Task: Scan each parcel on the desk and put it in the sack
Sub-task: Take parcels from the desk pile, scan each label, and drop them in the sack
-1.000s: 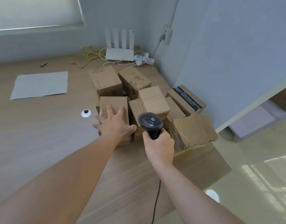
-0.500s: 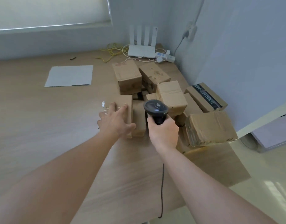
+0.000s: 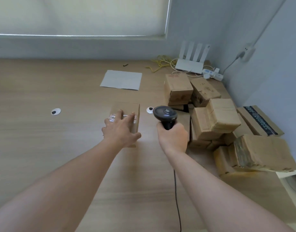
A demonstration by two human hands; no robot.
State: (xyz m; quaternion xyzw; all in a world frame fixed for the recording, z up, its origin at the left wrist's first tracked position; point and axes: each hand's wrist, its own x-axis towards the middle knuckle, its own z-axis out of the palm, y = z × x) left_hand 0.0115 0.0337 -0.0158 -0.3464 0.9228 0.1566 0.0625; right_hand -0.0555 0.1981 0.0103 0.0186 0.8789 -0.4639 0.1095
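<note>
My left hand (image 3: 121,129) grips a small brown cardboard parcel (image 3: 127,109) on the wooden desk (image 3: 43,139), fingers over its top and thumb on its right side; the parcel stands apart, to the left of the pile. My right hand (image 3: 173,138) is shut around the handle of a black barcode scanner (image 3: 165,114), whose head sits just right of that parcel. A pile of several brown parcels (image 3: 215,118) fills the desk's right side against the wall. No sack is in view.
A grey sheet of paper (image 3: 121,79) lies further back. Two round cable grommets (image 3: 56,112) (image 3: 150,110) are set in the desk. A white router (image 3: 190,63), power strip (image 3: 212,74) and yellow cable (image 3: 159,64) occupy the back right corner. The scanner's cable (image 3: 176,198) runs down off the desk's front edge.
My left hand has drawn the parcel left, out of the pile, and it now stands alone. My view has swung left. The right hand keeps holding the scanner beside it.
</note>
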